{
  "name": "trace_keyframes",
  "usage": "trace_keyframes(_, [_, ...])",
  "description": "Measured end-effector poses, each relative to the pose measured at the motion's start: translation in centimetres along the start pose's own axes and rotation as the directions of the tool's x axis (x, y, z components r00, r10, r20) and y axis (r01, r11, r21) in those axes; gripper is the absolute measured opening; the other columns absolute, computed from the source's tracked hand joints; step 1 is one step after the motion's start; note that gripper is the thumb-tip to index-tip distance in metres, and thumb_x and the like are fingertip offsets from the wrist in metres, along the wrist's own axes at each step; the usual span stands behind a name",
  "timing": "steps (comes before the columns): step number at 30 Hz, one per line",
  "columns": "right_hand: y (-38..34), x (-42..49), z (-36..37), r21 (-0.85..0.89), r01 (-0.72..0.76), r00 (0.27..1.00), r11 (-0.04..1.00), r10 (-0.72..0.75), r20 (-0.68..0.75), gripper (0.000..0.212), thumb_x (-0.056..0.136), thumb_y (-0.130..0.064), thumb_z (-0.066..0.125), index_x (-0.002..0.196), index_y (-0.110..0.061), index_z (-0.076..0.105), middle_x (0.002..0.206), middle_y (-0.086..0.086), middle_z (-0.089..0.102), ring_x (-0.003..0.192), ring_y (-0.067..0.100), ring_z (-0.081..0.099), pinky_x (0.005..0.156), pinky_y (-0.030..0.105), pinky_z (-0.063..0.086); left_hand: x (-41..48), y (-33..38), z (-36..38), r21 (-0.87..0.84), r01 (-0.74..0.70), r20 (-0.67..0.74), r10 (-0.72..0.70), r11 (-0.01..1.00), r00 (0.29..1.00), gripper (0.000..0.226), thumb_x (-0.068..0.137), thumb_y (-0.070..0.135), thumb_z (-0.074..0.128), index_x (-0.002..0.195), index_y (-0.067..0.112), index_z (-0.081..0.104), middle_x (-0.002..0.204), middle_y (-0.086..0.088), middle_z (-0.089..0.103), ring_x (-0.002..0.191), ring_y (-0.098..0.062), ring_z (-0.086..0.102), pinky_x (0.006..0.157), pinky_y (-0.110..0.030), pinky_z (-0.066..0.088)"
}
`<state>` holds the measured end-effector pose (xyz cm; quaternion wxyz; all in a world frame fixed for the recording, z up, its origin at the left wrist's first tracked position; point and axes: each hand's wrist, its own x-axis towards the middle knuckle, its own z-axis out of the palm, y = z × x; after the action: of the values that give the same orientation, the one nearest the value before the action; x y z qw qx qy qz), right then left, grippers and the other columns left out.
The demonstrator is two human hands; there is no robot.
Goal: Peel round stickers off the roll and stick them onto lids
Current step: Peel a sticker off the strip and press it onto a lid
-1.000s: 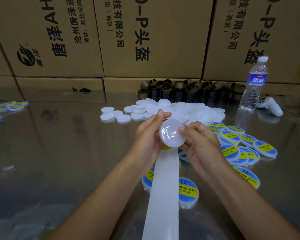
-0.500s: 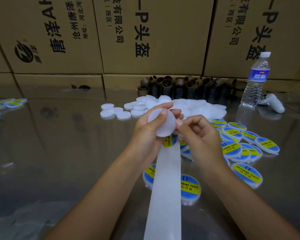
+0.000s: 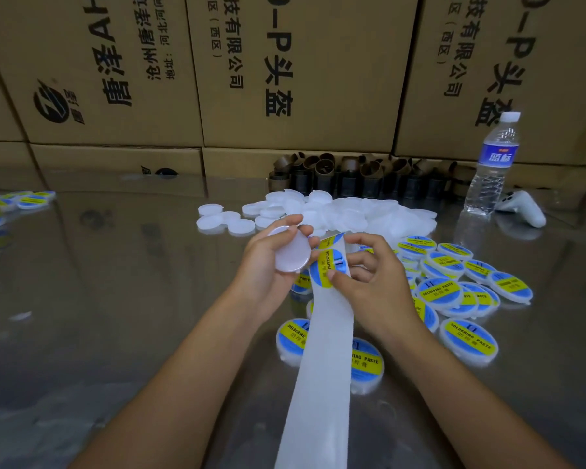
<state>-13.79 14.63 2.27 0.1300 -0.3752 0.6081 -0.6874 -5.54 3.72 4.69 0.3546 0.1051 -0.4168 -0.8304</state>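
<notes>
— What is the left hand [image 3: 264, 265] doing?
— It grips a round translucent white plastic lid [image 3: 291, 255], with fingers and thumb curled round its rim. The lid is tilted and held above the table.
— And the right hand [image 3: 376, 282]?
— It pinches a round blue-and-yellow sticker [image 3: 327, 264] that sits on a long white backing strip [image 3: 325, 367]. The thumb lies on the sticker's lower edge and the other fingers curl behind the strip. I cannot tell whether the sticker's edge has lifted from the backing.
— How close are the lid and the sticker?
— Just beside each other. The lid's right rim overlaps the sticker's left edge in this view. The strip runs from the hands down to the bottom of the view, plain white along that length.
— What lies on the table?
— On the shiny grey tabletop [image 3: 115, 299], a heap of plain white lids [image 3: 345, 211] lies beyond the hands. To the right and under the strip are lids with blue-and-yellow labels [image 3: 454, 282] reading "SOLDERING PASTE". A few more labelled lids [image 3: 17, 203] sit at the far left edge.
— And further back?
— A row of brown cardboard cores [image 3: 352, 179] stands against stacked brown cardboard boxes [image 3: 285, 62] printed with black characters. At the right a clear water bottle with a blue label [image 3: 491, 164] stands upright. A white handheld controller [image 3: 525, 209] lies just beside it.
</notes>
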Motion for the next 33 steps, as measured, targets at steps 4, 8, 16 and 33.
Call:
trace_keyframes(4, [-0.2,-0.1,-0.1,0.122,-0.028,0.999,0.992,0.032,-0.033,0.045,0.081,0.009,0.065,0.102,-0.029,0.052,0.082,0.002,0.066,0.067,0.010,0.069,0.052,0.025,0.053,0.3,-0.2,-0.2,0.115,-0.009,-0.077,0.018,0.993,0.997,0.016,0.096,0.001,0.044,0.091,0.005,0.059,0.072,-0.008,0.061,0.058,-0.017,0.062,0.053,-0.022,0.053])
trace_keyframes(8, [-0.2,0.0,-0.3,0.157,0.005,0.999,0.988,0.000,-0.033,0.048,0.080,0.010,0.065,0.101,-0.032,0.053,0.078,-0.003,0.069,0.070,0.012,0.070,0.058,0.029,0.055,0.2,-0.6,-0.1,0.355,0.003,-0.097,0.033,0.935,0.995,0.014,0.096,0.012,0.051,0.095,0.003,0.063,0.081,-0.010,0.064,0.061,-0.014,0.064,0.053,-0.022,0.052])
trace_keyframes(16, [0.4,-0.4,-0.2,-0.222,0.216,0.970,0.951,-0.235,-0.064,0.036,0.080,-0.001,0.068,0.094,-0.031,0.056,0.079,-0.011,0.059,0.071,0.004,0.061,0.060,0.014,0.046,0.0,-1.1,-0.1,0.477,-0.019,-0.056,0.052,0.878,0.997,0.007,0.090,0.010,0.062,0.091,0.015,0.067,0.092,-0.007,0.069,0.079,-0.017,0.065,0.073,-0.028,0.053])
trace_keyframes(33, [0.7,0.0,-1.3,-0.700,0.414,0.816,0.582,-0.579,0.002,0.033,0.073,-0.014,0.079,0.105,-0.017,0.071,0.107,0.004,0.060,0.105,0.016,0.041,0.086,0.031,0.038,-0.3,-1.0,-0.1,0.484,-0.012,-0.005,0.016,0.875,1.000,0.013,0.087,0.010,0.065,0.079,0.020,0.067,0.089,-0.005,0.068,0.085,-0.021,0.061,0.077,-0.033,0.047])
